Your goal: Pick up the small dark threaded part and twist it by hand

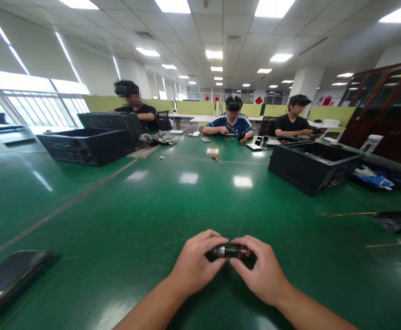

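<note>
Both hands meet low in the middle of the head view, just above the green table [145, 220]. Between them lies a short, dark cylindrical tool [221, 251], held level, with a shiny metal collar and a narrower tip pointing right. My left hand [198, 263] is closed around the thicker left part, thumb below and fingers above. My right hand [264, 270] curls around the narrow right end, its thumb and fingertips close to the shaft. The fingers hide parts of both ends, so the tool's exact kind cannot be made out.
An orange-handled screwdriver [216, 158] lies further up the table. Open black computer cases stand at left [93, 145] and right [312, 167]. A dark flat panel [13, 282] lies near left; thin rods [346, 214] jut in at right. Three people [233, 121] sit opposite.
</note>
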`<action>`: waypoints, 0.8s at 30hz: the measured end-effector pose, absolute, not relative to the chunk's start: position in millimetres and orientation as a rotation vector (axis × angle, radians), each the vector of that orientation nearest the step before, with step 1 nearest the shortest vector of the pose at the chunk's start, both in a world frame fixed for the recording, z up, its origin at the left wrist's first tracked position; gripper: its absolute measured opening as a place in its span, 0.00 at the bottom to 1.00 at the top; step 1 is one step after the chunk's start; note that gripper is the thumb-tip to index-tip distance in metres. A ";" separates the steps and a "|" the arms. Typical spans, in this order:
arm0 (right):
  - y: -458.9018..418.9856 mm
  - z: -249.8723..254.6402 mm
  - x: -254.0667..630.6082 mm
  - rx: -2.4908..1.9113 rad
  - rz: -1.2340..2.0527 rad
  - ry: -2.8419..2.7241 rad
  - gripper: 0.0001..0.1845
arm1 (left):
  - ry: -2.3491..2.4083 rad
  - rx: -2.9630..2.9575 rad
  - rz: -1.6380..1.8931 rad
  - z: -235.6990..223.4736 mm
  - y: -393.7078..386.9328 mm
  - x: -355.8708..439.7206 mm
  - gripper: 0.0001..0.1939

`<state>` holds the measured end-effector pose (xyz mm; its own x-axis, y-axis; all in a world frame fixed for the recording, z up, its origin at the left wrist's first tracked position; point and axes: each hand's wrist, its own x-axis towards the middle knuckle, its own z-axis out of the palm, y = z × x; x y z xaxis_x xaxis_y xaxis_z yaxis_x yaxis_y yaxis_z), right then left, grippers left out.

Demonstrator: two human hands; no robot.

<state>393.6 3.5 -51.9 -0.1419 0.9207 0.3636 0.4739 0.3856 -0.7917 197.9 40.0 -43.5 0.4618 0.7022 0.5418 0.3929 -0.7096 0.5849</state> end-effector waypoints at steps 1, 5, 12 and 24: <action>3.1 -51.7 394.0 -1.212 0.631 -1.771 0.12 | 0.907 2.330 1.125 -44.1 38.9 198.3 0.19; 1.8 -50.2 394.5 -1.170 0.622 -1.781 0.07 | 0.863 2.343 1.155 -45.8 35.3 199.6 0.23; 3.0 -50.0 396.0 -1.182 0.610 -1.792 0.04 | 0.910 2.379 1.169 -45.3 34.3 199.1 0.17; 1.2 -49.7 397.6 -1.190 0.604 -1.804 0.04 | 0.901 2.380 1.202 -40.7 33.0 200.1 0.13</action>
<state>397.6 1.2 -49.7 -0.1670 0.9024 0.3972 0.4816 0.4262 -0.7657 200.1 33.0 -40.7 0.4452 0.6644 0.6003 0.3898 -0.7473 0.5381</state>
